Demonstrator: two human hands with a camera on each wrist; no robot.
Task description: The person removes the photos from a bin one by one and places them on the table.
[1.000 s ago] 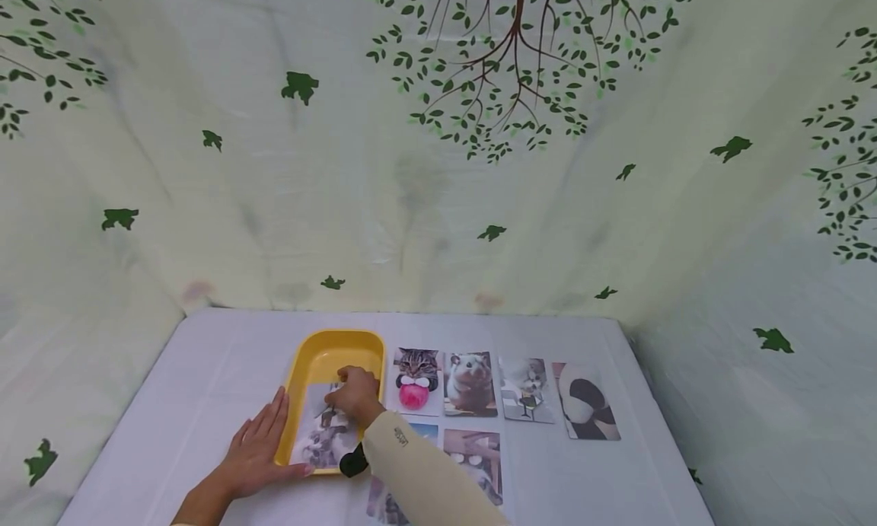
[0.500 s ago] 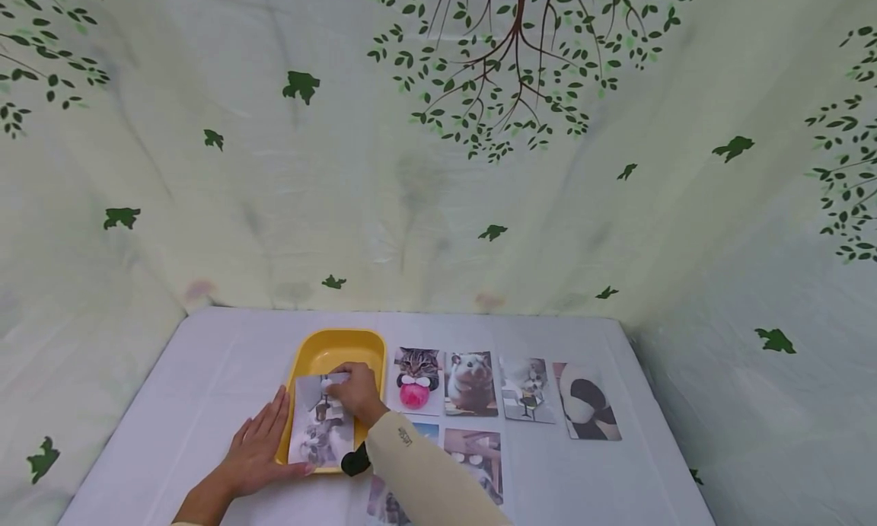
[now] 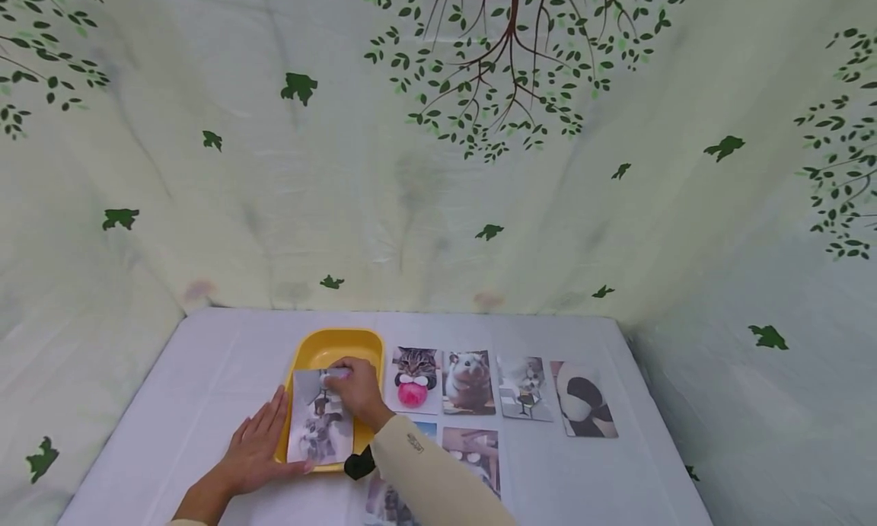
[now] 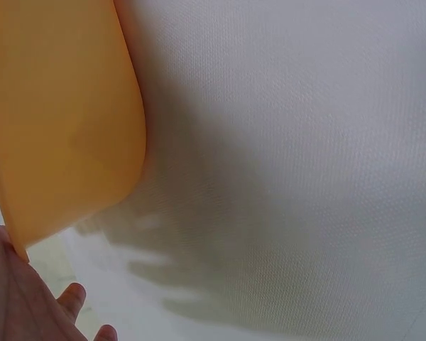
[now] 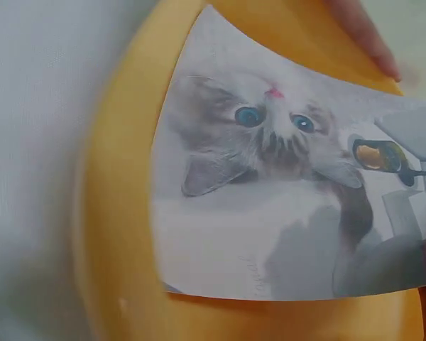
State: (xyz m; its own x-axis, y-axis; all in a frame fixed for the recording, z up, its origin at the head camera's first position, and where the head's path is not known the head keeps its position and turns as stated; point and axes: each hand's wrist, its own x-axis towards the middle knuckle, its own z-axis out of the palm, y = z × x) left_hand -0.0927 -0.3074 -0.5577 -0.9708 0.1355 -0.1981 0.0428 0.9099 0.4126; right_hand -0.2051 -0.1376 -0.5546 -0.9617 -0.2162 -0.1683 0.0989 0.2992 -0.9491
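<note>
In the head view my right hand (image 3: 361, 393) pinches a photo card (image 3: 318, 423) by its upper right corner. The card stands over the yellow tray (image 3: 336, 336), printed with a grey-white kitten and a glass. Close up in the right wrist view, the card (image 5: 220, 241) bows slightly, its edges overlapping the yellow tray (image 5: 117, 213). My left hand (image 3: 255, 444) lies with straight fingers along the tray's left side, thumb by the front rim. The left wrist view has the tray's outer wall (image 4: 64, 128) beside part of that hand (image 4: 28, 298).
Right of the tray lies a row of cards: a cat card (image 3: 415, 381), a hamster card (image 3: 469, 383), a kitten card (image 3: 525, 389) and a black-and-white animal card (image 3: 585, 400). Nearer cards (image 3: 473, 450) are partly covered by the right sleeve (image 3: 438, 480). White cloth (image 3: 205, 374) covers the table.
My right hand has lifted the kitten card from lying inside the tray to above its rim, its far edge shifting slightly up and left. My left hand stays in place.
</note>
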